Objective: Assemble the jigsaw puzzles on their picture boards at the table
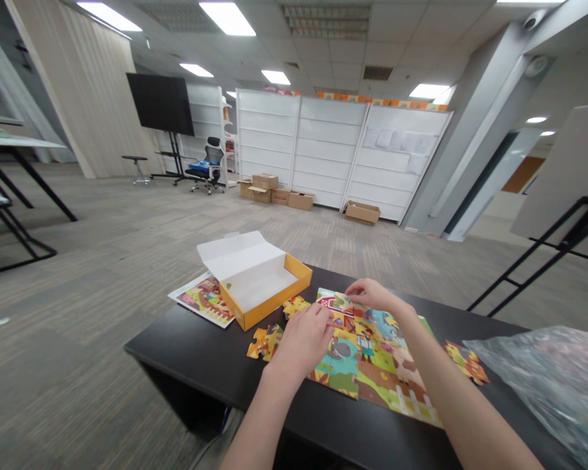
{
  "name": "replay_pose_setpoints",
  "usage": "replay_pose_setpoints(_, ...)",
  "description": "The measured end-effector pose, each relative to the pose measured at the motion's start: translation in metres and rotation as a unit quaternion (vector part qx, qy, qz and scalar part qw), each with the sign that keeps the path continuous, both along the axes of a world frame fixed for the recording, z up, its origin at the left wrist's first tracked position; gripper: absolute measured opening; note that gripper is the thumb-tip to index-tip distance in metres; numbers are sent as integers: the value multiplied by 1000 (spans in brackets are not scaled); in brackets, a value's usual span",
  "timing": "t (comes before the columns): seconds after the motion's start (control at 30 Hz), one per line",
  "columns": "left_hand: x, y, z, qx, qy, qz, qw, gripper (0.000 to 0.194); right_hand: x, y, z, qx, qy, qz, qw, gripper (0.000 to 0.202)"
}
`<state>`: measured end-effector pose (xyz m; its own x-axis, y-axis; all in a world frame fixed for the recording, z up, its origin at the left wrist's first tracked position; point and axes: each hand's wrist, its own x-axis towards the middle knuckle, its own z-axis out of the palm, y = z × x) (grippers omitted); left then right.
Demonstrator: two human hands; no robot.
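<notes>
A partly assembled farm puzzle [379,362] lies on the black table [186,349]. My right hand [371,295] is at the puzzle's far edge, its fingers pinched together at a small puzzle piece [342,301] near the red barn. Resting on the puzzle's left part, my left hand [308,334] has its fingers bent and covers some of the pieces; whether it grips one is hidden. Loose pieces [261,342] lie left of my left hand, and more yellow pieces [295,305] sit beyond it. Other loose pieces [467,362] are right of my right forearm.
An open yellow box [274,305] with a white lid stands at the table's back left, beside a printed picture sheet [203,301]. A crumpled clear plastic bag [551,378] covers the right end. Cardboard boxes [362,213] stand on the floor beyond.
</notes>
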<state>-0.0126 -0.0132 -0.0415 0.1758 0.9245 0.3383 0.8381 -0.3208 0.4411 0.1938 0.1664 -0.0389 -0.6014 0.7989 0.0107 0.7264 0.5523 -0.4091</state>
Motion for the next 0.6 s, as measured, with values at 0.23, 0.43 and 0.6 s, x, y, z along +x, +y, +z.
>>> replay_pose_setpoints(0.23,-1,-2,6,-29,31,13,999,20,-6,-9,8,-4,-96,20,995,34)
replay_pose_setpoints(0.43,-3,-4,8,-39,39,13,998,18,-4,-7,7,-39,-81,16,996,35)
replay_pose_setpoints(0.6,-5,-4,9,-38,38,15,998,18,-5,-7,8,-25,-79,2,997,30)
